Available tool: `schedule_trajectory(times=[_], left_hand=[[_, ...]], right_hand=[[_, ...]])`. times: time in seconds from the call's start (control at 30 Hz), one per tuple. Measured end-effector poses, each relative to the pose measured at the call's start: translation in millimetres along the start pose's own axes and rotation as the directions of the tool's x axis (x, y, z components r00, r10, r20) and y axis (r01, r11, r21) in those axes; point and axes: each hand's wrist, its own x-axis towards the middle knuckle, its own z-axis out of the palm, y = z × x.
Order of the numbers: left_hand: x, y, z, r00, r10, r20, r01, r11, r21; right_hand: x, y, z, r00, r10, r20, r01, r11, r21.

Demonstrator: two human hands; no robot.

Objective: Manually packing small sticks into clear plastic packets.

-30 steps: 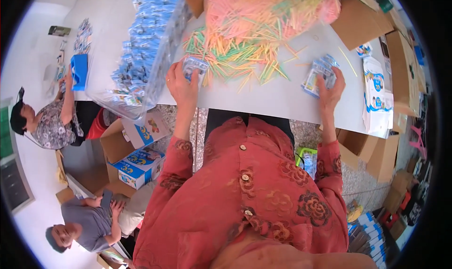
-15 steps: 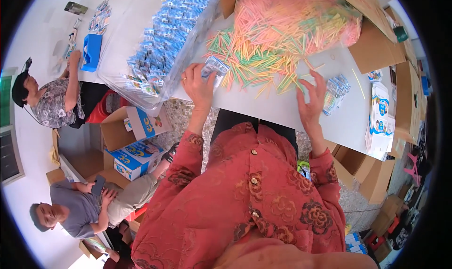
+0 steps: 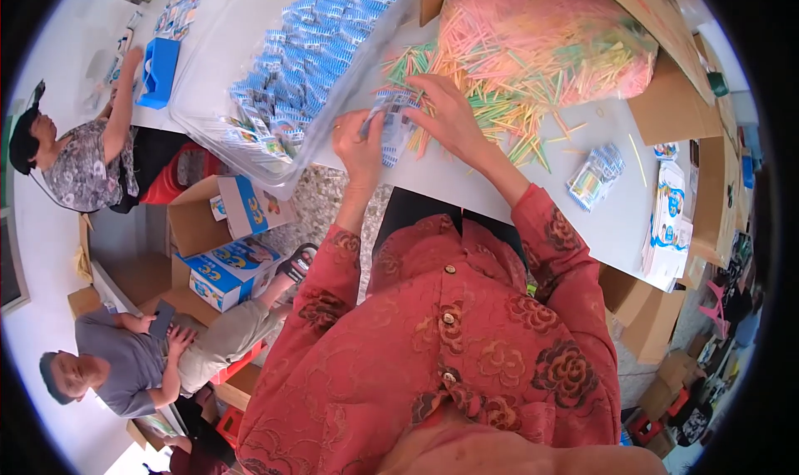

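My left hand [image 3: 358, 149] is closed on the left edge of a small clear plastic packet [image 3: 389, 142] with blue print, near the table's front edge. From the right, my right hand [image 3: 454, 124] reaches across to the same packet, its thumb and fingers curled at the upper right edge. What lies between those fingertips is hard to make out. Just beyond both hands spreads a loose heap of thin pink, yellow and green sticks [image 3: 508, 130]. Behind it lies a large clear bag [image 3: 541, 42] full of such sticks.
A clear plastic tray [image 3: 287, 175] of blue-printed packets [image 3: 304, 76] stands to the left. A filled packet [image 3: 596, 177] lies right, near stacked printed cards [image 3: 667, 225] and cardboard boxes [image 3: 674, 101]. One person [image 3: 87, 155] works at the table; another [image 3: 137, 358] sits holding a phone.
My right hand has moved left from beside the stick heap to the packet in my left hand. The view has shifted slightly.
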Motion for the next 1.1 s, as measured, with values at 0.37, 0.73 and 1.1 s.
schedule_trajectory(times=[0.37,0.73,1.1], left_hand=[[7,16,-10,0.972,0.233,-0.04,-0.232,0.972,0.027],[9,71,-34,0.858,-0.137,0.495,0.207,0.974,-0.09],[-23,96,-16,0.766,-0.212,0.607,0.53,0.743,-0.409]], right_hand=[[26,-14,-3,0.979,-0.04,0.198,0.019,0.994,0.106],[7,-44,-60,0.933,-0.069,0.355,0.077,0.997,-0.009],[-29,-66,-99,0.963,0.022,0.27,-0.024,1.0,0.004]])
